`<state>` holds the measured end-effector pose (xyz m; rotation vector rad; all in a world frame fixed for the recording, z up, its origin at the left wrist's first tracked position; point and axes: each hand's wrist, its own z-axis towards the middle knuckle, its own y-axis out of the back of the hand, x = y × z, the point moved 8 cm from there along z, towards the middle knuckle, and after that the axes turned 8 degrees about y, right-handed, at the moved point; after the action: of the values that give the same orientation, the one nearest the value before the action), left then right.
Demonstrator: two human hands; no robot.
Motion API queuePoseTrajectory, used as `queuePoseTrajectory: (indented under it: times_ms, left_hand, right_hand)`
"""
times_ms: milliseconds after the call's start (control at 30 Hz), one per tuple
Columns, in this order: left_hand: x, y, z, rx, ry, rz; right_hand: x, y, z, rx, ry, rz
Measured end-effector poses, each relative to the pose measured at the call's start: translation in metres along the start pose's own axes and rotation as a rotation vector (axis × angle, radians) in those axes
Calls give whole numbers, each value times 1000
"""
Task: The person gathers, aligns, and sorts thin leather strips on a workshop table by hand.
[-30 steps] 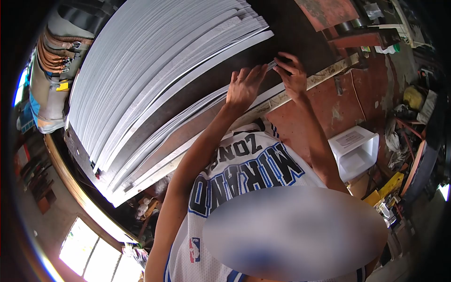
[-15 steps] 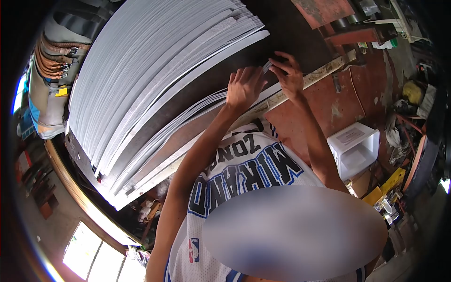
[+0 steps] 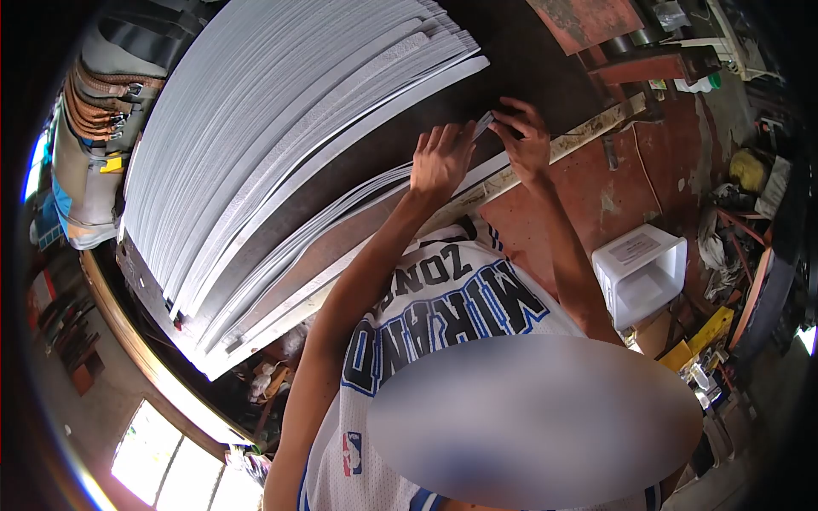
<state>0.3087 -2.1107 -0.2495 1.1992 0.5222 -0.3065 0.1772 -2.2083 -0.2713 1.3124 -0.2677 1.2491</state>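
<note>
A small bundle of long, flat whitish strips [image 3: 358, 189] runs along the near side of the dark tabletop [image 3: 532, 64]. My left hand [image 3: 441, 160] is closed over the bundle close to its right end, back of the hand upward. At the tip, my right hand [image 3: 526, 140] pinches the strip ends between thumb and fingers, with its index finger raised and bent. Beyond both hands lies a large, tightly packed row of similar strips [image 3: 281, 111], fanned across the table. One loose strip [image 3: 409, 98] lies along the row's near edge.
Brown belts [image 3: 95, 115] with buckles hang at the left. A white plastic bin [image 3: 641, 277] stands to the right of my right arm. Red-painted metal [image 3: 652, 66] juts over the far right of the table. A pale wooden edge [image 3: 596, 129] borders the table nearest me.
My right hand's fingers have shifted slightly at the strip ends, the raised finger a little lower. My left hand stays in nearly the same place on the bundle.
</note>
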Motion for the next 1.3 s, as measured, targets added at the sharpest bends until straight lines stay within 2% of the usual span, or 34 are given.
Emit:
queuePoseTrajectory:
  times_ms: [167,233,367,467,533,667,1033,1300]
  left_hand:
    - [2,0,-1,-1,2,14]
    - [3,-1,-1,6,15,17]
    - [3,-2,-1,9,17,11]
    - [3,0,-1,2,16,23]
    - [5,-2,-2,28,19,22]
    - [7,-1,-4,29,31,7]
    - [8,0,-3,20,46,-28]
    - [9,-2,-3,23,52,-17]
  right_hand:
    - [-4,-1,-2,-16,-56,58]
    - [5,2,0,-37,53,-66]
    - [2,3,2,-27,39,-35]
    - [3,6,5,-5,43,27]
    - [0,3,9,121,-68,76]
    - [-3,-2,10,114,-3,112]
    - [-5,-5,13,224,-70,54]
    - [-3,-7,2,122,-3,33]
